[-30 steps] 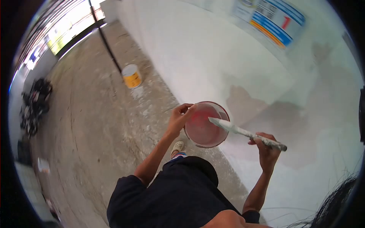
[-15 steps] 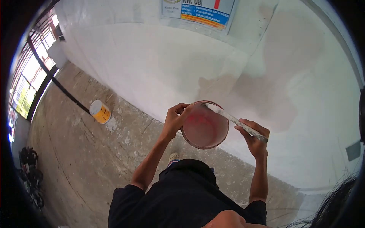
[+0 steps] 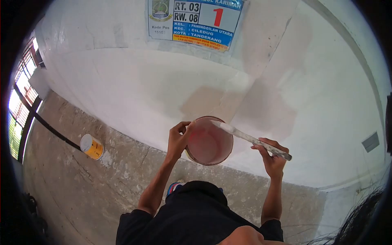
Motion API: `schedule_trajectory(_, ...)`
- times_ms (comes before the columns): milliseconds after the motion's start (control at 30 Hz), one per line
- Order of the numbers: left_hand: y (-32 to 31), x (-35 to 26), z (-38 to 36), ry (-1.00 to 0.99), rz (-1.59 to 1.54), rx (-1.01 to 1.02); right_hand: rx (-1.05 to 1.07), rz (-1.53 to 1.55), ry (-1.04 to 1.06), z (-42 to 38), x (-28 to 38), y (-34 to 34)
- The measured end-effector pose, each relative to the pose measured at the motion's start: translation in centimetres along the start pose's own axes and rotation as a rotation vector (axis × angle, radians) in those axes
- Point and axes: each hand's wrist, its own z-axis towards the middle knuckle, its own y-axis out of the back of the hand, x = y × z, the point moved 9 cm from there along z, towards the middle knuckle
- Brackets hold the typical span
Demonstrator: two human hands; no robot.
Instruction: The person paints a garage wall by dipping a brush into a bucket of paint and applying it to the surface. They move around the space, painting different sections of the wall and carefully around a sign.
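My left hand (image 3: 177,141) is closed on the rim of a round paint bucket (image 3: 226,143), thumb over the inside edge. The bucket is smeared pinkish white inside and tilts so its mouth faces me. In my right hand (image 3: 273,159) is a paintbrush (image 3: 258,139) with a long, paint-spotted handle, gripped near its end. The white brush head lies across the upper right rim, its tip just inside the bucket. Behind both stands a white wall (image 3: 163,87) with darker, damp-looking patches.
A blue and white address sign (image 3: 194,24) hangs on the wall above. On the rough concrete floor (image 3: 102,192) at the left stands a yellow and white paint can (image 3: 93,148), beside a dark pole (image 3: 53,130). A grey square (image 3: 370,142) marks the wall at right.
My view has tilted up, showing more of the sign. The paintbrush has drawn slightly outward over the rim, with more of its head outside the bucket. Both hands keep their holds.
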Motion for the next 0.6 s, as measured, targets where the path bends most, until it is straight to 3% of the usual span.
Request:
schedule_trajectory(100,0.0,1.1,1.5,0.058,-0.11,-0.001,-0.034,0.204,-0.077,1.0,-0.5,0.7)
schedule_trajectory(233,-0.4,0.9,2.9,0.033,-0.127,0.094,-0.048,0.226,-0.076,2.1,1.8,2.0)
schedule_trajectory(333,-0.8,0.2,3.1,0.06,-0.18,0.162,-0.083,0.264,0.033,3.0,5.4,3.5)
schedule_trajectory(467,-2.9,-1.4,5.3,0.023,-0.223,0.291,-0.116,0.202,0.164,5.8,8.5,5.7)
schedule_trajectory(600,-6.3,-3.6,7.1,0.076,-0.299,0.517,-0.136,0.034,0.098,7.7,10.4,7.6)
